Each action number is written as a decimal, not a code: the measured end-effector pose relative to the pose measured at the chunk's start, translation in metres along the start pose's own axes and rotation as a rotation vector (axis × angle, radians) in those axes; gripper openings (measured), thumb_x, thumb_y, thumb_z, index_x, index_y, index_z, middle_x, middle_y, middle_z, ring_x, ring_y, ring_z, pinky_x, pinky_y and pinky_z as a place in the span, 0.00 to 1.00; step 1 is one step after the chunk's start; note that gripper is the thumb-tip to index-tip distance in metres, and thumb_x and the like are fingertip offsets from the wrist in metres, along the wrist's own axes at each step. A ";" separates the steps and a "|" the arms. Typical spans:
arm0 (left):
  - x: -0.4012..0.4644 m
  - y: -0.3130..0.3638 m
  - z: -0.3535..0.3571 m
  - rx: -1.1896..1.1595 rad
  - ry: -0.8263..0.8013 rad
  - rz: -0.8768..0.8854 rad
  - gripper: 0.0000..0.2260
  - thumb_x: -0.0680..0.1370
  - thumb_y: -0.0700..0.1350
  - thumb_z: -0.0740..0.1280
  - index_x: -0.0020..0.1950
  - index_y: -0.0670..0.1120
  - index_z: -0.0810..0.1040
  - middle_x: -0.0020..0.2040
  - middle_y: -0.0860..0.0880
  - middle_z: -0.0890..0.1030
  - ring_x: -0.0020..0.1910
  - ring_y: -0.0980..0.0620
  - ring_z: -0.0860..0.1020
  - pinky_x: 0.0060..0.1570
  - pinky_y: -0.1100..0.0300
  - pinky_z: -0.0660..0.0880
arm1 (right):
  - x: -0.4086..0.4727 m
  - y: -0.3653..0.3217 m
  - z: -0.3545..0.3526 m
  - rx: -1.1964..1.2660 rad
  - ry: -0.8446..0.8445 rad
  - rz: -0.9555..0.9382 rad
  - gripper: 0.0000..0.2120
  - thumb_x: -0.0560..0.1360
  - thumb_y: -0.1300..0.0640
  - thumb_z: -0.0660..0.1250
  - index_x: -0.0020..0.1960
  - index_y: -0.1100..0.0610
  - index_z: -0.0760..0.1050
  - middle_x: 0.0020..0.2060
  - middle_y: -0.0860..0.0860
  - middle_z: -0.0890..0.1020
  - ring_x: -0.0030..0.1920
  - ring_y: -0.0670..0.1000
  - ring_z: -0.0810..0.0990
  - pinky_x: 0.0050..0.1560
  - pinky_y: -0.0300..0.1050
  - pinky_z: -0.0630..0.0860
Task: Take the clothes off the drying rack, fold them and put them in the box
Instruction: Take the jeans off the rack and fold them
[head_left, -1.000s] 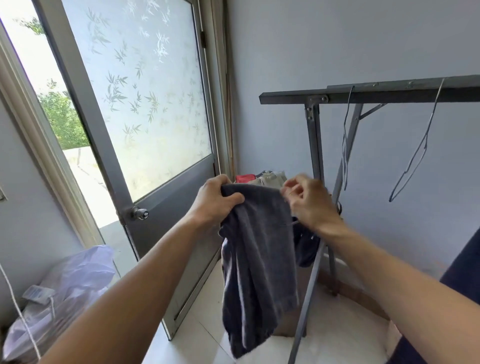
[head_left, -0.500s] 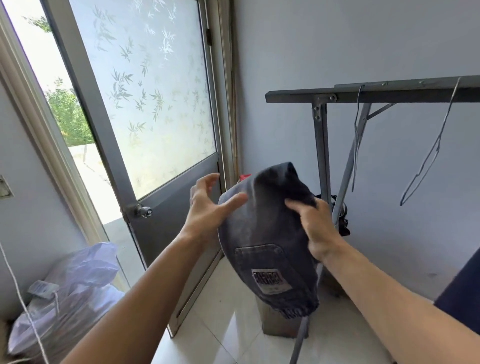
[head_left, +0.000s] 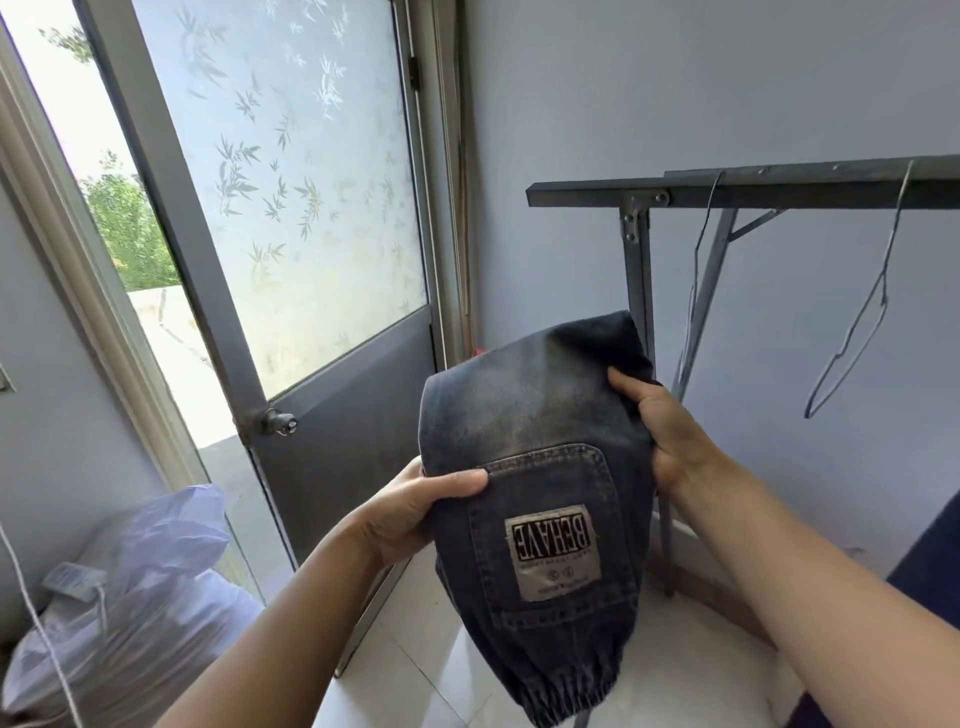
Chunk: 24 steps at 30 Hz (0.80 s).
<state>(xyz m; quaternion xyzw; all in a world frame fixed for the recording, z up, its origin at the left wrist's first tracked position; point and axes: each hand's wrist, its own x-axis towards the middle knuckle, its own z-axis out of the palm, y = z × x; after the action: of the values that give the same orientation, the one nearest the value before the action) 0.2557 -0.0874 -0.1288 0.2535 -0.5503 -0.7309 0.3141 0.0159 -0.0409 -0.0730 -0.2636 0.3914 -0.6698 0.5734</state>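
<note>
Denim garment, dark washed, folded into a compact bundle and held in mid-air between both hands, ahead of the chest and left of the drying rack. Pocket side facing camera; patch label upside down, elastic hem at bottom. Long axis running roughly vertical, tilted slightly, top fold toward the rack leg, hem toward the floor.

Left hand: grips the left edge at mid-height, thumb across the front face, fingers hidden behind the cloth. Right hand: grips the upper right edge, thumb on front, fingers wrapped behind. Both holding the same bundle, on opposite sides, right higher than left. Neither clearly nearer to a destination.

Box: not identifiable in this view. Possibly hidden behind the bundle, low by the rack leg; cannot tell. Judged stage: fold about complete, placement pending.

Edges and clearance:
- Rack upright just beside the right hand, behind the garment's upper corner; snag risk if swung right.
- Two bare wire hangers on the rack bar, well apart from the bundle, to the right.
- Door with frosted pane to the left, ajar; knob near the left forearm's level but apart from it.
- Plastic bag on floor at far left, well clear.
- Open tiled floor directly below the bundle: freest direction judged straight down and slightly forward.
</note>
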 end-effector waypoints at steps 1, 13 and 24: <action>0.001 0.002 0.003 0.004 0.050 0.014 0.14 0.68 0.39 0.76 0.53 0.40 0.84 0.52 0.38 0.84 0.47 0.44 0.84 0.45 0.54 0.81 | -0.001 0.001 -0.003 0.035 -0.011 -0.010 0.10 0.80 0.53 0.63 0.50 0.60 0.77 0.37 0.56 0.85 0.36 0.54 0.85 0.34 0.48 0.83; 0.028 0.010 0.005 0.270 0.547 0.054 0.25 0.68 0.46 0.80 0.58 0.34 0.77 0.47 0.39 0.85 0.40 0.46 0.85 0.38 0.56 0.81 | -0.012 0.042 -0.025 -0.378 0.054 -0.180 0.38 0.72 0.70 0.71 0.74 0.43 0.63 0.65 0.52 0.70 0.51 0.52 0.82 0.41 0.43 0.82; 0.020 0.032 0.004 0.352 0.312 0.087 0.30 0.63 0.41 0.81 0.64 0.45 0.76 0.55 0.43 0.82 0.48 0.50 0.83 0.44 0.63 0.80 | -0.019 0.012 -0.016 -1.200 -0.028 -0.335 0.23 0.69 0.60 0.76 0.61 0.52 0.73 0.47 0.46 0.81 0.49 0.44 0.81 0.48 0.37 0.76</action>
<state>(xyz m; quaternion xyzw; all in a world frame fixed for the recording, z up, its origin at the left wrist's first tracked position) 0.2456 -0.1057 -0.0973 0.3903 -0.6245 -0.5614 0.3775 0.0134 -0.0191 -0.0897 -0.6066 0.6453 -0.4103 0.2175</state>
